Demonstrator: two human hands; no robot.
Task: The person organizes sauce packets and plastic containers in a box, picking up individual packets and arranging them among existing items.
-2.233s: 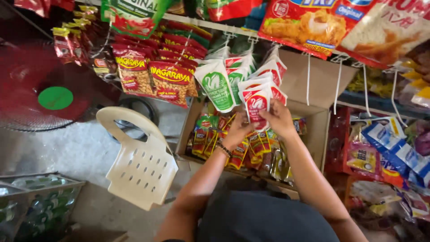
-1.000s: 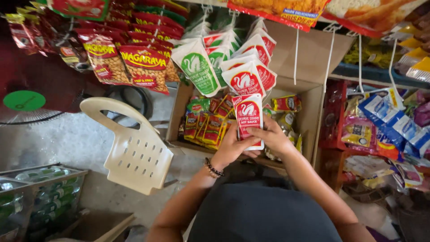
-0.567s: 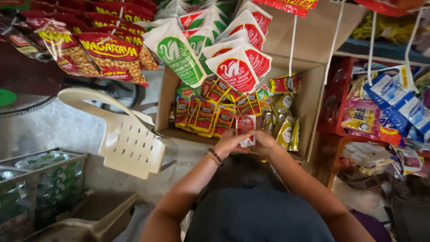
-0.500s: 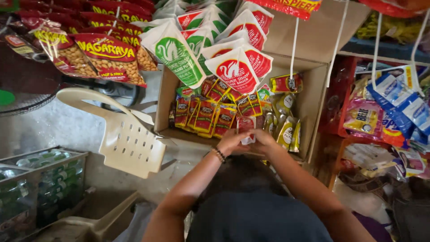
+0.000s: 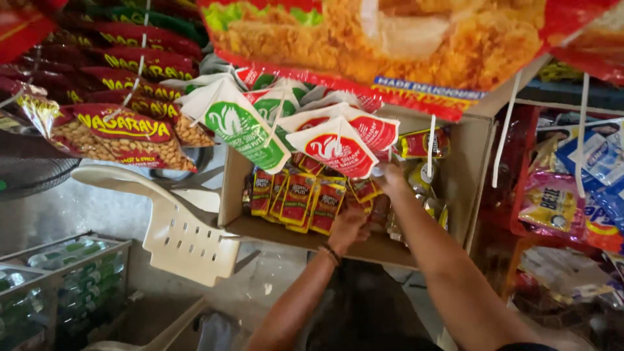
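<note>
Open cardboard box (image 5: 260, 224) tilted toward camera | inside: red-and-yellow sachets (image 5: 296, 198) in overlapping rows, yellowish packets (image 5: 432, 208) at right | beside box at left: cream plastic chair (image 5: 179, 237) on grey concrete floor (image 5: 78, 208)

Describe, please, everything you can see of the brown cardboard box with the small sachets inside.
The open brown cardboard box looks like plain corrugated board, its opening turned toward the camera and its right wall standing tall. Inside hang rows of small red-and-yellow sachets. The left hand reaches in over the lower front wall and touches the sachets; the right hand is higher, at the red-and-white triangular pouches hanging before the box. A white plastic chair stands at its left.
</note>
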